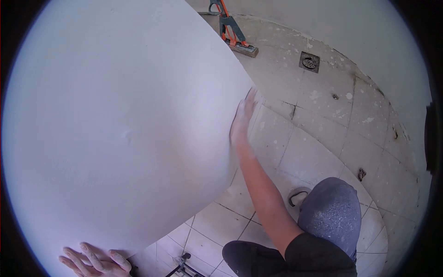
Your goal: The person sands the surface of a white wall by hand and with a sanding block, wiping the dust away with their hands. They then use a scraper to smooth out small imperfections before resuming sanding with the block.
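Note:
A large smooth white surface (124, 92), like a wall or panel, fills the left and middle of the head view. My left hand (97, 264) lies on it at the bottom left, fingers spread and coated with pale dust; the frame's edge cuts off the wrist. Along the surface's right edge, my right hand (242, 117) is laid with its fingers stretched out and pointing away from me. Pale dust covers this hand too, and its palm side is hidden against the surface. Neither hand grasps a thing.
A mop (233, 32) with orange and dark grey parts stands behind the white surface. A square drain (309, 62) sits in the stained tile floor (323, 115). My dusty grey knee (330, 212) is near a shoe (299, 196); a black metal frame (182, 265) is below.

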A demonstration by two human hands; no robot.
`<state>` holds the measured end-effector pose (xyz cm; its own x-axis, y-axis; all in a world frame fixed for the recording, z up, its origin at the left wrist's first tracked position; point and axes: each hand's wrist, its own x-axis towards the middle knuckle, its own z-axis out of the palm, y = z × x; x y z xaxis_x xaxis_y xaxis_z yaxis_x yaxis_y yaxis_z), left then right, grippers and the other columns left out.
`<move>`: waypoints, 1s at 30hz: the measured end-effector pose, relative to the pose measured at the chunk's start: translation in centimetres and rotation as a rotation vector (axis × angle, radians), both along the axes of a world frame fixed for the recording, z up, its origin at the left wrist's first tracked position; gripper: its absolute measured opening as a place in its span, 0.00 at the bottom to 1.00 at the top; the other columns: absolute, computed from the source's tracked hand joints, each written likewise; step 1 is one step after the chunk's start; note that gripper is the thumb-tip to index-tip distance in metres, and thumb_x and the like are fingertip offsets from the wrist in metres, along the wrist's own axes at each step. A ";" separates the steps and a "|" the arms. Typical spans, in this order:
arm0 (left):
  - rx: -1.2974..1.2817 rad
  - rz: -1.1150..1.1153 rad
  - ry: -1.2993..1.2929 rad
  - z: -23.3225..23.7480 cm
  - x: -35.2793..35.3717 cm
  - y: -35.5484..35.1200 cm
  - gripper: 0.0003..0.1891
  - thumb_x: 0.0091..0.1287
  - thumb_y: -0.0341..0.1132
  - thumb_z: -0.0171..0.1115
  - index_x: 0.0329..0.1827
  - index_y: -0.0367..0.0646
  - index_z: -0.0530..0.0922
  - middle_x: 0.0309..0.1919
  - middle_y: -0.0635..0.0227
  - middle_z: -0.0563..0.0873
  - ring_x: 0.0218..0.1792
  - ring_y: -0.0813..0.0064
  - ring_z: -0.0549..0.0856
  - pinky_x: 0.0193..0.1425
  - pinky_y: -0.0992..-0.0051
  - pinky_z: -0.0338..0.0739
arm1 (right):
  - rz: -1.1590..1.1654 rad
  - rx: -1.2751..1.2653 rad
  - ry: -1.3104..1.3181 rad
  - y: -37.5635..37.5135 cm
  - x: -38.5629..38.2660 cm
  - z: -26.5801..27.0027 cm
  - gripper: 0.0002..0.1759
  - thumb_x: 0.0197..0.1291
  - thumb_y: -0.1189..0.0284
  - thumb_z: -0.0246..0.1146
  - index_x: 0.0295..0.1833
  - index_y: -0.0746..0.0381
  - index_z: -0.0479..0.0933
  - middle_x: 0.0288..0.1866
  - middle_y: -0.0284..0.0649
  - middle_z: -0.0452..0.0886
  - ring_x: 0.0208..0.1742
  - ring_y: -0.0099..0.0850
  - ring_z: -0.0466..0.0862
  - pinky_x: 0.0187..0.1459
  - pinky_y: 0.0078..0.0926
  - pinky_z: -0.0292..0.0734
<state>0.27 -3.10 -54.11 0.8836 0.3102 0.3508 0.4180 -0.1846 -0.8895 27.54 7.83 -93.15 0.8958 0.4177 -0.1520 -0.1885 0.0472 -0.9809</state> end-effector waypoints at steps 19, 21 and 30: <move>0.148 0.067 0.049 -0.5 0.0 -0.3 0.29 0.77 0.52 0.37 0.77 0.53 0.66 0.75 0.55 0.66 0.76 0.48 0.64 0.71 0.50 0.70 | 0.125 0.058 0.319 -6.8 -15.1 -5.1 0.35 0.79 0.58 0.36 0.82 0.65 0.41 0.85 0.50 0.39 0.84 0.53 0.33 0.80 0.44 0.26; 0.166 0.091 0.041 -0.7 0.1 -0.3 0.29 0.77 0.52 0.37 0.77 0.54 0.65 0.75 0.54 0.66 0.76 0.48 0.64 0.70 0.49 0.70 | 0.205 -0.017 -0.045 -10.3 -20.6 -3.3 0.36 0.79 0.56 0.34 0.82 0.67 0.41 0.84 0.55 0.40 0.84 0.54 0.34 0.80 0.50 0.25; 0.059 0.082 -0.005 -0.9 -0.6 0.0 0.28 0.78 0.50 0.38 0.77 0.51 0.65 0.75 0.51 0.64 0.76 0.41 0.61 0.72 0.44 0.65 | 0.307 0.393 -0.823 -6.8 -10.8 18.7 0.37 0.75 0.45 0.38 0.82 0.51 0.53 0.84 0.49 0.48 0.81 0.63 0.42 0.76 0.69 0.35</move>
